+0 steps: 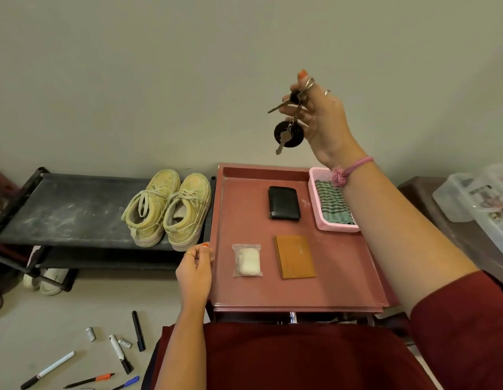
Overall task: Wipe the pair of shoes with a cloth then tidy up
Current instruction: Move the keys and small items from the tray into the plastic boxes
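The black shoe rack fills the left of the frame, and the 2 yellow shoes stand side by side at its right end, just beside the red bench in the middle. On the bench, toward the right, the pink basket holds the striped green cloth; a black wallet, a tan card holder and a small bag of white stuff lie nearer me. My right hand is raised in the upper right, fingers pinching a bunch of keys. My left hand rests at the bench's left edge, loosely curled, holding nothing. I judge I'm tidying; next, the keys need a home.
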Motion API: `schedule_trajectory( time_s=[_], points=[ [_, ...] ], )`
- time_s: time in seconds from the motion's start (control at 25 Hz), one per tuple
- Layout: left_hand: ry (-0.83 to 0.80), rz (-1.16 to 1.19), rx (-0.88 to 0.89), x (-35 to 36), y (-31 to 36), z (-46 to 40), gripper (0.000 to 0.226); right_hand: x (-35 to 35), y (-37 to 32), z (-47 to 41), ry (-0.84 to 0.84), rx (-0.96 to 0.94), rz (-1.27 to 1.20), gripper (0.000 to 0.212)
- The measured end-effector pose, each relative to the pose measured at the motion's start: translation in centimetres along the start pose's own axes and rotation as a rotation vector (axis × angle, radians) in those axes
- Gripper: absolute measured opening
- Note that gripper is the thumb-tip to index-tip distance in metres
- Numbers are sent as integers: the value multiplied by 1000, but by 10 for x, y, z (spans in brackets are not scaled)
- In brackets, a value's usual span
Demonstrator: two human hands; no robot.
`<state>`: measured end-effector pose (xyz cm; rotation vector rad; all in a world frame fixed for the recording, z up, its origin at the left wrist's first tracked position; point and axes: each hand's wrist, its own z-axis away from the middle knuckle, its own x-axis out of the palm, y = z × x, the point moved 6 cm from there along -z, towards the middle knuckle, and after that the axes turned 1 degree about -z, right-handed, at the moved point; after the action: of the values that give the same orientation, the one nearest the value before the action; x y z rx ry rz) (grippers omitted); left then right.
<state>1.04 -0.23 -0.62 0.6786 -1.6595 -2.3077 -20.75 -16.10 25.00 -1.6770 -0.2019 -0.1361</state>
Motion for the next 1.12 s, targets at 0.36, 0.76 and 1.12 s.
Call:
schedule_trajectory(
  time_s=[0.36, 0.76, 1.12],
  points=[
    [-17, -48, 0, -1, 6, 21, 16, -15, -31, 13, 66, 131, 228, 11],
    [-25, -38, -12, 0, 1, 30, 18, -30, -51, 22, 185, 38, 301, 11],
    [-27, -14, -1, 10, 3, 33, 19, -50, -74, 24, 124, 8, 324, 13]
  ],
)
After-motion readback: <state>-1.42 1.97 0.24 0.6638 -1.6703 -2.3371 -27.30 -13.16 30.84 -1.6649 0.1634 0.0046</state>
